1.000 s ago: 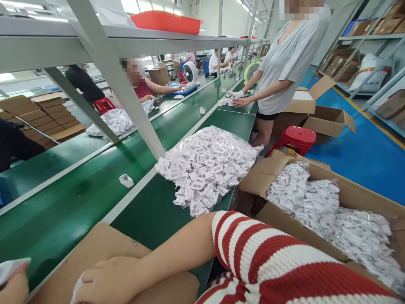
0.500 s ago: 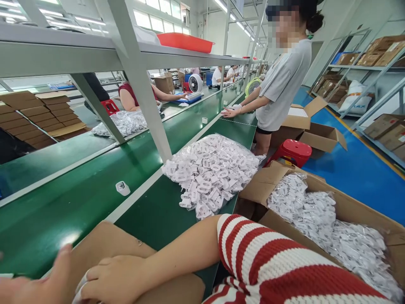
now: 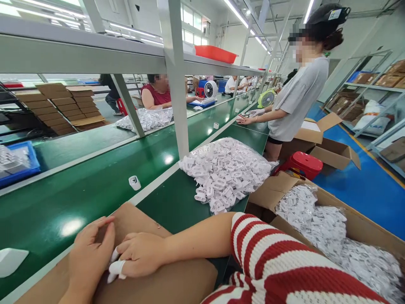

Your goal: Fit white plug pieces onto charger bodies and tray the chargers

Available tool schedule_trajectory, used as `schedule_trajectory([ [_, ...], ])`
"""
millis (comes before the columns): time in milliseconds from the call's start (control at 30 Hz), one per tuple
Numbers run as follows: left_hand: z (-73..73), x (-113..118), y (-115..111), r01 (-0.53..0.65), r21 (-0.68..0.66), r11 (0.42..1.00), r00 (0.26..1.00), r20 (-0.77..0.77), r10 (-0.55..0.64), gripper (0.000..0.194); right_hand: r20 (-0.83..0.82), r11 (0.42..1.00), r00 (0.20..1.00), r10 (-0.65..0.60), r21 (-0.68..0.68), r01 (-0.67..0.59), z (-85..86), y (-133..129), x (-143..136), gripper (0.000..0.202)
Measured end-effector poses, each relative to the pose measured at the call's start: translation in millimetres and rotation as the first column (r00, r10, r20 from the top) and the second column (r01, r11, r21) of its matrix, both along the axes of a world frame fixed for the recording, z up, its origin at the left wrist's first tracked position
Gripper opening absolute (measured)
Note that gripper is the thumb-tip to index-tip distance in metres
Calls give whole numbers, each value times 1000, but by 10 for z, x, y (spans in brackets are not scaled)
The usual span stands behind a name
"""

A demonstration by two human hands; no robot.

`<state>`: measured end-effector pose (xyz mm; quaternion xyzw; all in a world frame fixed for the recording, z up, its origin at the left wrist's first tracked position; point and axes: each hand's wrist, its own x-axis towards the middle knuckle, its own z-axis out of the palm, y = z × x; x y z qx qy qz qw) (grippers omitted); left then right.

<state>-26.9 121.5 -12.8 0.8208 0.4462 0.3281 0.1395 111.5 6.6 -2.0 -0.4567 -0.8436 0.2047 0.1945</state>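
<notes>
My left hand [image 3: 91,249] is at the lower left, its fingers bent and closed together, right beside my right hand. White coverings sit on the fingertips of my right hand [image 3: 141,255], which is curled with its fingers pointing towards the left palm. Whatever lies between the two hands is hidden. Beneath both is a brown cardboard sheet or box flap [image 3: 171,280]. A white plastic housing [image 3: 12,261] lies on the green belt [image 3: 95,190] left of my hands, and another small white housing [image 3: 134,183] lies farther up.
A clear bag of white plastic parts [image 3: 228,169] lies on the bench ahead. An open carton [image 3: 262,192] with bagged parts stands at right, near a red stool [image 3: 303,162]. A metal post [image 3: 174,84] rises beside the belt. A co-worker [image 3: 300,93] stands beyond.
My left hand, earlier blurred at the lower left with its thumb raised, has come in against my right hand and its fingers have closed. The whole view has shifted left.
</notes>
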Motion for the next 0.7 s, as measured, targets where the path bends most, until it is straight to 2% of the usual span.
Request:
schedule_trajectory([
  [67, 0, 8, 18, 40, 164, 986, 999, -33, -35, 51, -10, 1000, 1000, 18, -11, -18, 30, -8, 6, 29],
  [100, -11, 5, 42, 43, 197, 979, 997, -78, -28, 59, -16, 1000, 1000, 21, -19, -21, 48, -9, 11, 30],
  [167, -51, -8, 115, 9, 154, 988, 979, -205, 23, 84, -10, 998, 999, 36, -48, -37, 88, 1, 26, 31],
  [233, -101, -14, 210, -37, 44, 998, 941, -335, 49, 104, 16, 995, 997, 74, -64, -73, 122, 36, 52, 34],
  [300, -145, -6, 308, -59, -38, 998, 914, -404, 39, 113, 29, 993, 995, 99, -61, -97, 135, 96, 88, 37],
  [433, -215, -1, 454, -78, -76, 994, 922, -385, 43, 108, -27, 995, 996, 86, -39, -87, 98, 223, 147, 31],
  [567, -292, -64, 558, -62, -89, 994, 944, -329, 29, 97, -45, 995, 995, 91, -43, -93, 86, 255, 171, 43],
  [700, -318, -84, 616, -67, -77, 995, 919, -393, 31, 100, -26, 996, 996, 88, -15, -89, 124, 228, 205, 51],
])
